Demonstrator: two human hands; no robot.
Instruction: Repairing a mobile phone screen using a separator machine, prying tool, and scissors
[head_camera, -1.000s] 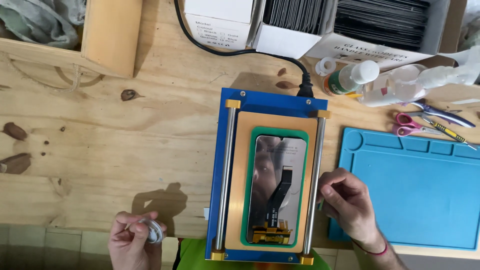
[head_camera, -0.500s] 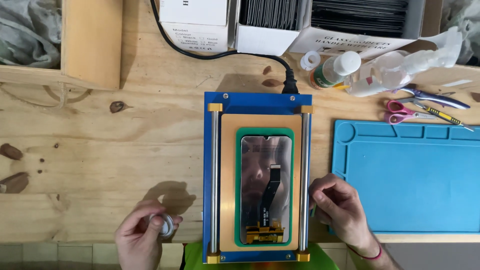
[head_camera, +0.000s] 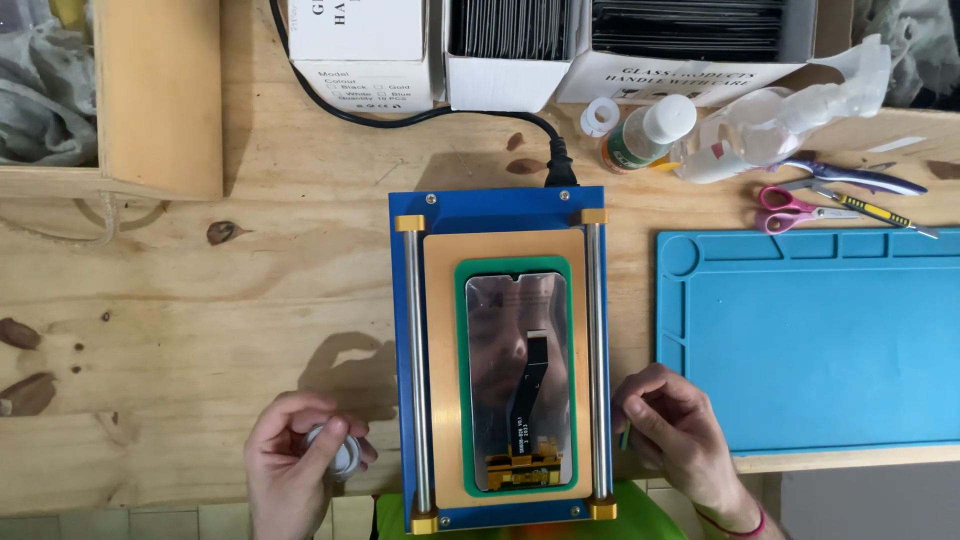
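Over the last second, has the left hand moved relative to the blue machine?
Yes. The left hand, holding a small white roll, shifted right, closer to the blue machine.

In my left hand (head_camera: 300, 462) I pinch a small white spool (head_camera: 340, 452), low on the wooden bench left of the blue plate (head_camera: 497, 207), where a phone screen (head_camera: 515, 380) lies flat, face down in its green mould, my right hand (head_camera: 675, 435) touching the plate's right rail.

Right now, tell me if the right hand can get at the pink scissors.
Probably yes. The right hand rests by the blue machine, and only the flat blue mat lies between it and the scissors.
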